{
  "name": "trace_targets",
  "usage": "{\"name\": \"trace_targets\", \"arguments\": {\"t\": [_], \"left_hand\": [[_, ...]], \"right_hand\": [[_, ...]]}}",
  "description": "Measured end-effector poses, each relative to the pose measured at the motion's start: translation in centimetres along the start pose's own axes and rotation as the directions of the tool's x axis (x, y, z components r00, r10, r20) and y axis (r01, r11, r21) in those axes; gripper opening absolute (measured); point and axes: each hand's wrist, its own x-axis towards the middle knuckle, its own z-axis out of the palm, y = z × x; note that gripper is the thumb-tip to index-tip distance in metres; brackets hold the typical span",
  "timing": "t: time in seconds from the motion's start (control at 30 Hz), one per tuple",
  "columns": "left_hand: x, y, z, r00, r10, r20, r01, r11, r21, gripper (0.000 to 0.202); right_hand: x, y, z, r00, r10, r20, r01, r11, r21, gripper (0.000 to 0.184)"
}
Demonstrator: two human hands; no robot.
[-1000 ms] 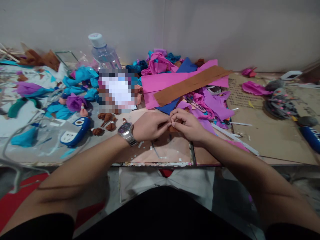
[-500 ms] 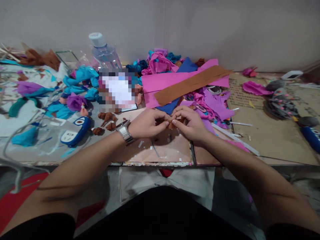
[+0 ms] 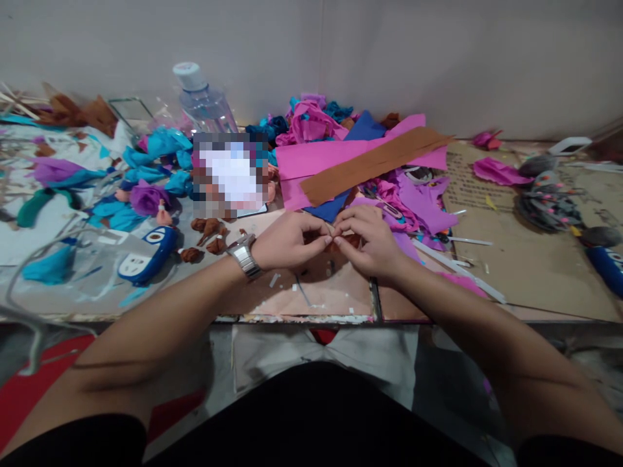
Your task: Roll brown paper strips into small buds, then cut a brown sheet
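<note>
My left hand (image 3: 291, 241), with a metal watch (image 3: 244, 255) on its wrist, pinches a small piece of brown crepe paper (image 3: 351, 242) between thumb and fingers. From the other side my right hand (image 3: 374, 241) grips the same piece, and the fingertips of both hands nearly meet. Most of the piece is hidden by the fingers. Just beyond the hands, a long brown crepe paper strip (image 3: 374, 163) lies across pink crepe paper (image 3: 299, 162), with blue paper (image 3: 331, 207) under them. Small twisted brown paper pieces (image 3: 209, 232) lie left of my left hand.
A clear bottle (image 3: 207, 107) with a white cap stands at the back. At left are blue and purple paper flowers (image 3: 148, 198) and a blue-white power socket (image 3: 148, 256). Purple scraps (image 3: 426, 201), white strips (image 3: 462, 269), cardboard (image 3: 530, 259) and a dark cluttered dish (image 3: 548, 204) are at right.
My fingers have shifted slightly on the brown crepe paper, and less of it shows between the fingertips. The other things on the table stay where they were.
</note>
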Motion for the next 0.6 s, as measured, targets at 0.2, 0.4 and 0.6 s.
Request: {"name": "trace_targets", "arguments": {"t": [0.2,0.4,0.6], "left_hand": [[-0.1,0.1,0.3,0.998,0.047,-0.047,-0.044,0.997,0.064,0.02],[-0.2,-0.4,1.1,0.96,0.277,-0.04,-0.242,0.893,0.379,0.026],[-0.2,-0.3,0.6,0.975,0.221,0.002,-0.208,0.916,0.343,0.025]], "right_hand": [[0.0,-0.1,0.0,1.0,0.006,-0.009,-0.006,1.0,-0.008,0.003],[0.0,0.1,0.4,0.997,0.071,0.034,-0.075,0.986,0.147,0.007],[0.0,0.2,0.5,0.995,0.102,0.02,-0.104,0.978,0.182,0.008]]}}
